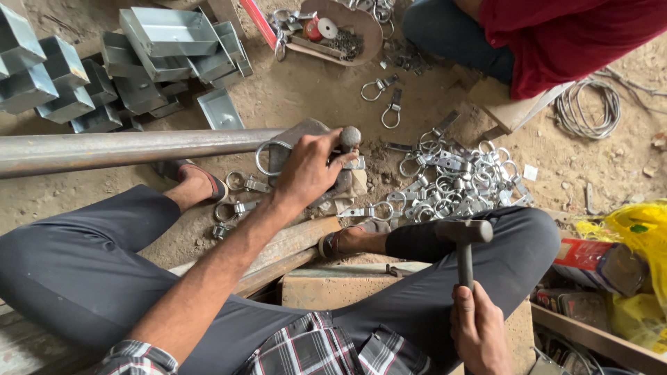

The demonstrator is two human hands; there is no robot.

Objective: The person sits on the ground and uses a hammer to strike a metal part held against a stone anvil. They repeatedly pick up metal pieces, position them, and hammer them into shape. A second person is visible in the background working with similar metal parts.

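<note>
My left hand (pixel 306 170) reaches forward and presses a metal ring clamp (pixel 267 156) onto a worn block (pixel 306 132) at the end of a long steel pipe (pixel 125 148). Its fingers also close around a rounded steel stub (pixel 350 136). My right hand (pixel 478 326) grips the handle of a hammer, whose head (pixel 464 231) is raised above my right knee. A heap of finished ring clamps (pixel 451 184) lies on the dirt floor to the right of the block. Two more clamps (pixel 236 198) rest by my left foot.
Folded sheet-metal trays (pixel 167 42) are stacked at the upper left. Another person in red sits at the top right beside a wire coil (pixel 590 104). A wooden tray of parts (pixel 333 31) lies ahead. Yellow bags and boxes (pixel 625 257) crowd the right edge.
</note>
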